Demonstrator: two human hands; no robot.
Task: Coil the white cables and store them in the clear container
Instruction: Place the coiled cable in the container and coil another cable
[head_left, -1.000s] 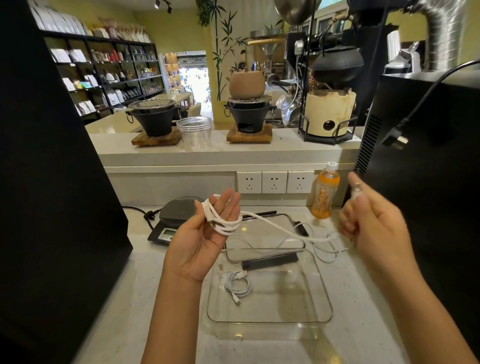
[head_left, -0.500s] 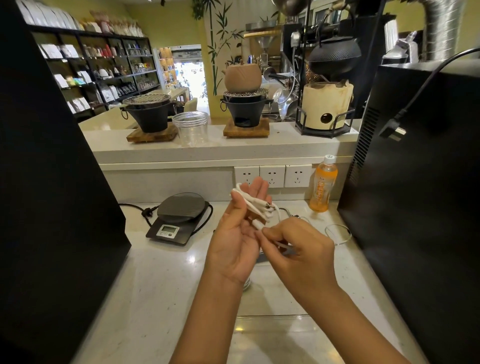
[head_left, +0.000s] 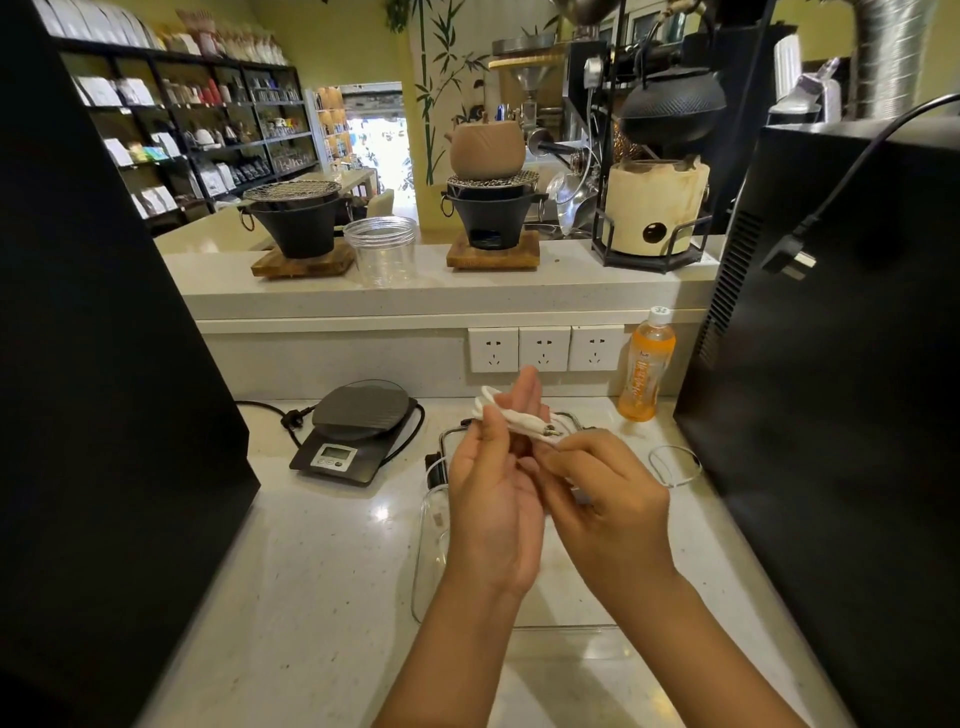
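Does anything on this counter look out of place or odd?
One thing: a black power plug hangs loose against the black machine on the right, though three white wall sockets sit free nearby. Nothing looks spilled or broken.

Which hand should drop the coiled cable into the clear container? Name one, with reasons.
Left. The left hand already holds the coiled white cable around its fingers, right above the clear container; the right hand only pinches the plug end.

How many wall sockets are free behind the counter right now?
3: left socket, middle socket and right socket, side by side in the backsplash, all unplugged. Others may be hidden.
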